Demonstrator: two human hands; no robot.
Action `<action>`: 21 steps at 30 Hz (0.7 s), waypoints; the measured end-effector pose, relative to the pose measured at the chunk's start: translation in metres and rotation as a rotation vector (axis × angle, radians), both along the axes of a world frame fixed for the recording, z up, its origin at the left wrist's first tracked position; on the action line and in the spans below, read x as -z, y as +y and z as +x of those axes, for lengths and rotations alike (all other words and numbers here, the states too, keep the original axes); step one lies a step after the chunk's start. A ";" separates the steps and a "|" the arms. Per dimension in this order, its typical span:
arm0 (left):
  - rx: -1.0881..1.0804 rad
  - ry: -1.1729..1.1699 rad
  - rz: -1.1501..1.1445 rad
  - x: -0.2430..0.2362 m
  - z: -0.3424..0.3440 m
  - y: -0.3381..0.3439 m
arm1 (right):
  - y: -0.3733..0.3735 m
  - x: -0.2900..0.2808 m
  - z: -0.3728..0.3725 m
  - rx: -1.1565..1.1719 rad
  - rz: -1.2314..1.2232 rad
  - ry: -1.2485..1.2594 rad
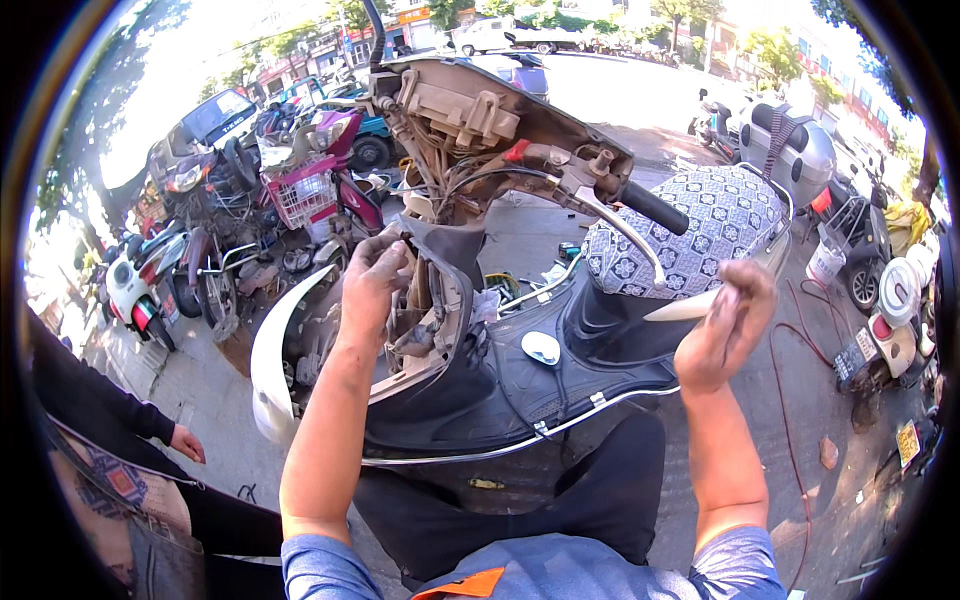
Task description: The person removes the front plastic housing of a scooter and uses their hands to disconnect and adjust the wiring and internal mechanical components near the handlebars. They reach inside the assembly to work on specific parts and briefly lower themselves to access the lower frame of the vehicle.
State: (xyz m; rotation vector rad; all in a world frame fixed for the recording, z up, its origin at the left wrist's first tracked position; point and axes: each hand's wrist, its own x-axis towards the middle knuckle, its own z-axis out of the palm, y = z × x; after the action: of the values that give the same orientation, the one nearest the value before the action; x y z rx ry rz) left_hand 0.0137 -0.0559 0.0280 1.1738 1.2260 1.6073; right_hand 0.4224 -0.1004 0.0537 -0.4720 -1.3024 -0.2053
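Note:
A partly stripped scooter stands side-on before me, its black footboard (460, 420) nearest. My left hand (375, 275) is raised at the opened front shell (440, 290), fingers and thumb drawn together; whatever they hold, if anything, is too small to name. Dirt darkens both hands' fingers. Beside the patterned seat (690, 225), my right hand (732, 320) is held up with bent fingers apart from the thumb, nothing visible in it. The white pointed side panel (685, 306) passes behind that hand. Above, the uncovered handlebar (590, 180) shows a brake lever and black grip.
A white oval part (541, 348) with a cable lies on the footboard. On the ground below is a small yellow tool (487, 484). Another person's hand (187, 443) hangs at the left. Parked scooters (145, 285) crowd that side; a red hose (790, 440) runs along the right.

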 end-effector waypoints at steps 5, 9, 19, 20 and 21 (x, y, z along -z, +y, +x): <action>0.127 -0.196 -0.112 0.012 0.026 -0.001 | -0.007 -0.002 -0.088 -0.203 -0.325 -0.638; 0.149 -0.135 -0.002 0.025 0.031 0.011 | 0.072 0.016 -0.147 -0.119 -0.532 -0.622; 0.190 0.135 0.037 0.044 0.013 0.033 | 0.115 -0.015 -0.195 0.302 -0.705 -0.747; 0.193 0.110 0.058 0.041 0.023 0.032 | 0.120 -0.011 -0.188 0.341 -0.703 -0.773; 0.192 0.133 0.041 0.045 0.016 0.033 | 0.127 -0.005 -0.191 0.378 -0.694 -0.800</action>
State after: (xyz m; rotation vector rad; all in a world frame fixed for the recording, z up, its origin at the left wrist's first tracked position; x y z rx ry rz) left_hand 0.0294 -0.0233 -0.0172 1.3995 1.1297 1.4375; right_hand 0.2318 0.0262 0.0588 -1.3248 -2.0632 -0.2665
